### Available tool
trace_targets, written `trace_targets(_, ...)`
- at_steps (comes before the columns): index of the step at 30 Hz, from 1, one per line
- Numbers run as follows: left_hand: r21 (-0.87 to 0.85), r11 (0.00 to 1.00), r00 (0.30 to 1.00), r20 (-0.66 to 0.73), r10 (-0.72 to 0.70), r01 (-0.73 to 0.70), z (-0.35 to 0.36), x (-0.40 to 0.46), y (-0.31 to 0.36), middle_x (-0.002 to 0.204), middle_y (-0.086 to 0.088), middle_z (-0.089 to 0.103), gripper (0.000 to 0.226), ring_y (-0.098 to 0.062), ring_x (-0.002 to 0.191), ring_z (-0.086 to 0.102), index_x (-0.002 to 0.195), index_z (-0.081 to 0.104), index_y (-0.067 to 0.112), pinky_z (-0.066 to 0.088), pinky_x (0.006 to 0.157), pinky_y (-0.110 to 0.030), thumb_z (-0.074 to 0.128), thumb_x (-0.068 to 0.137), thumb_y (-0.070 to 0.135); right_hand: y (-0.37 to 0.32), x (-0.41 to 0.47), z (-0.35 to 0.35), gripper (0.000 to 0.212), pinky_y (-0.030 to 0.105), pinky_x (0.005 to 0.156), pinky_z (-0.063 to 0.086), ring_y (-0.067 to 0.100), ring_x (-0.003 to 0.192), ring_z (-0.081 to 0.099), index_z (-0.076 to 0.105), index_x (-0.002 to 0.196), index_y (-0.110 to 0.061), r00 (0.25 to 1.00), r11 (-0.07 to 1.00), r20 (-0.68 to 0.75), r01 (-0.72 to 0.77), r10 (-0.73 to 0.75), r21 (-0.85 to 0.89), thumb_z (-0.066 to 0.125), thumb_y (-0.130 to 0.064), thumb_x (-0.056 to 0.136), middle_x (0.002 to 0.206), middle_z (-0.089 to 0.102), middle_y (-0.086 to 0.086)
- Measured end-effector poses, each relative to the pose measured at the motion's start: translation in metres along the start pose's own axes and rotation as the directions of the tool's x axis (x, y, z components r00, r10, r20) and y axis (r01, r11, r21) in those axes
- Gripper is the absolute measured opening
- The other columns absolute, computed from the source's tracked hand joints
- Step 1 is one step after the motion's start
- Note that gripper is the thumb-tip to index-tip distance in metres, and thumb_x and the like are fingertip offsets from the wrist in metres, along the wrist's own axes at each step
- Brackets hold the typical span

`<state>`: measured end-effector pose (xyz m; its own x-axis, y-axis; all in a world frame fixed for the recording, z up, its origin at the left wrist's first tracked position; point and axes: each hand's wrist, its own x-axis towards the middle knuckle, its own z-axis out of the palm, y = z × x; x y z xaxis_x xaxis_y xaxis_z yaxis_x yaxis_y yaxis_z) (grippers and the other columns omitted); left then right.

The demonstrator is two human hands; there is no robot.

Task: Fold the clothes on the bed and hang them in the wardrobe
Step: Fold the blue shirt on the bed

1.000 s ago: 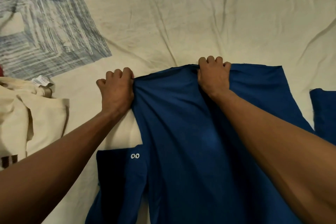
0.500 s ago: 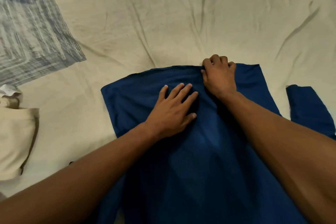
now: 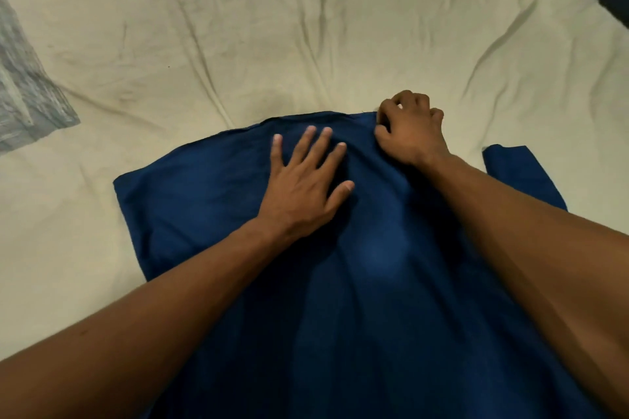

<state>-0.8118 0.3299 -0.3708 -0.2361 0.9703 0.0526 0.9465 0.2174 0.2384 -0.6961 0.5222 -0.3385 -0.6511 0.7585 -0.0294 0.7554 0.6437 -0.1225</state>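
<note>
1. The bed (image 3: 306, 27) carries everything in view: a wrinkled cream sheet covers it, and a dark blue garment (image 3: 340, 299) lies spread across its near half, reaching down past the bottom edge of the picture
2. A blue-and-white patterned cloth (image 3: 23, 88) lies on the sheet at the far left, well apart from the garment
3. A separate flap of the same blue fabric, the sleeve (image 3: 520, 177), shows on the sheet just beyond the right forearm
4. The left hand (image 3: 303, 187) rests palm down on the garment with its fingers (image 3: 309, 139) spread and straight, gripping nothing; it presses the cloth flat a little below the far edge
5. The right hand (image 3: 412, 133) sits at the garment's far edge, to the right of the left hand, its fingers curled into a loose claw with the thumb on the blue cloth; it seems to pinch the edge, though how much fabric it has hold of cannot be told
6. The two hands are near each other but not touching, with the garment's far edge running between them
</note>
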Motion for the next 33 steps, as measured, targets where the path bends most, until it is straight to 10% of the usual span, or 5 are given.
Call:
trace_targets(8,-0.007,0.994,0.986,0.127,0.110,-0.110,0.022,0.038,0.028,0.168,0.000,0.004,0.075,-0.021,0.155,-0.004,0.160,0.012,0.032,-0.005,0.120,-0.060,0.009,0.095,0.068,0.023,0.007,0.004,0.026,0.050,0.092,0.034,0.037,0.117,0.042,0.055,0.114,-0.008,0.998,0.976,-0.029,-0.052,0.047,-0.210,0.043,-0.010,0.092,0.124,0.051,0.016)
trace_targets(25,0.056,0.993,0.995,0.018,0.102,-0.102,0.031,0.037,0.030,0.168,-0.005,0.007,0.076,-0.026,0.155,0.000,0.160,0.017,0.028,0.001,0.119,-0.062,0.016,0.096,0.069,0.063,-0.007,-0.016,0.044,0.045,0.091,0.035,0.033,0.119,0.042,0.062,0.103,-0.011,0.994,0.983,0.048,0.100,-0.093,-0.151,0.036,-0.037,0.080,0.121,0.054,0.011)
trace_targets(33,0.064,0.913,0.913,0.094,0.397,-0.403,0.025,0.048,0.023,0.167,-0.001,0.015,0.065,-0.026,0.154,0.007,0.158,0.021,0.034,0.004,0.121,-0.058,0.017,0.099,0.059,0.068,0.011,-0.014,0.024,0.047,0.094,0.036,0.035,0.121,0.039,0.060,0.117,-0.013,0.964,0.966,-0.075,-0.256,0.253,-0.026,0.047,-0.023,0.100,0.128,0.048,0.014)
